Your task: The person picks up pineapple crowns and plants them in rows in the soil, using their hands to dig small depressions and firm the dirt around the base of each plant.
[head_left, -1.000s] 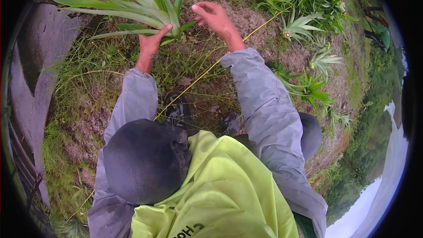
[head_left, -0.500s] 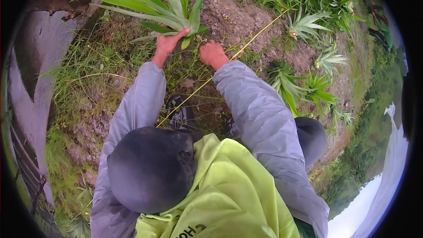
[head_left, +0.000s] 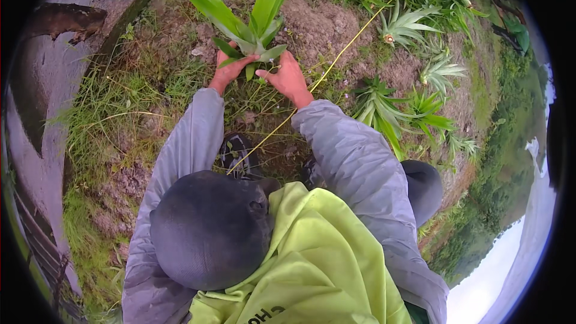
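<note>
A green pineapple plant (head_left: 252,31) with long pointed leaves stands upright on the ground in front of me. My left hand (head_left: 231,71) is closed about the left side of its base, its thumb lying across the lowest leaves. Close by on the right, my right hand (head_left: 287,78) has its thumb spread from its fingers, and the fingertips reach up to a low leaf. Whether they touch that leaf I cannot tell. Grass and soil partly hide the foot of the plant.
A yellow cord (head_left: 327,72) runs slantwise over the soil, passing by my right wrist. Several loose pineapple plants (head_left: 405,27) lie to the right. On the left are a concrete surface (head_left: 66,66) and a brown, rusty-looking piece (head_left: 72,19). My shoe (head_left: 237,153) is below.
My right hand has opened from a fist and moved up to the plant's base. The plant's leaves have swung rightward and stand more upright, with my left hand still at the base.
</note>
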A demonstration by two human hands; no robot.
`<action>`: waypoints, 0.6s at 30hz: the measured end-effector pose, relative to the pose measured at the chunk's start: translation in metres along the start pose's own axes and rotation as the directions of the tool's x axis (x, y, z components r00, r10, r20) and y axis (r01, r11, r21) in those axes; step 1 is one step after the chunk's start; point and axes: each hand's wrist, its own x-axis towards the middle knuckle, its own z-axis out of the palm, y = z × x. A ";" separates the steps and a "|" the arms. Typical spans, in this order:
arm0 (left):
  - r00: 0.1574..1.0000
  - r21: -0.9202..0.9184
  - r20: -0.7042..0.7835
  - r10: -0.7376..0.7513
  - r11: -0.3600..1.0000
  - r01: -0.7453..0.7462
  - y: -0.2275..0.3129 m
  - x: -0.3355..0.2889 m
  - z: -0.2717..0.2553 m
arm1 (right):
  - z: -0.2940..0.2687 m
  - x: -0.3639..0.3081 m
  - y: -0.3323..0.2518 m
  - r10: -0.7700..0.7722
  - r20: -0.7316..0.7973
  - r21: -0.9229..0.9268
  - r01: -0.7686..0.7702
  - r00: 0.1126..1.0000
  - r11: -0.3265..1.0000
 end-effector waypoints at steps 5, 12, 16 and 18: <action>0.997 -0.010 -0.019 0.081 0.997 -0.081 -0.013 -0.008 -0.014 | 0.000 0.040 -0.017 -0.012 0.141 0.530 -0.065 0.990 0.846; 0.996 -0.104 0.050 0.079 0.992 -0.073 -0.007 0.001 -0.006 | 0.018 0.050 0.001 -0.020 0.005 0.343 0.018 1.000 0.939; 0.993 -0.109 0.043 0.107 0.989 -0.102 -0.010 -0.005 -0.014 | 0.010 0.046 -0.020 -0.002 0.051 0.435 -0.020 0.999 0.900; 0.992 -0.114 0.047 0.118 0.987 -0.112 -0.006 -0.005 -0.013 | 0.006 0.045 -0.024 0.000 0.038 0.436 -0.017 0.999 0.900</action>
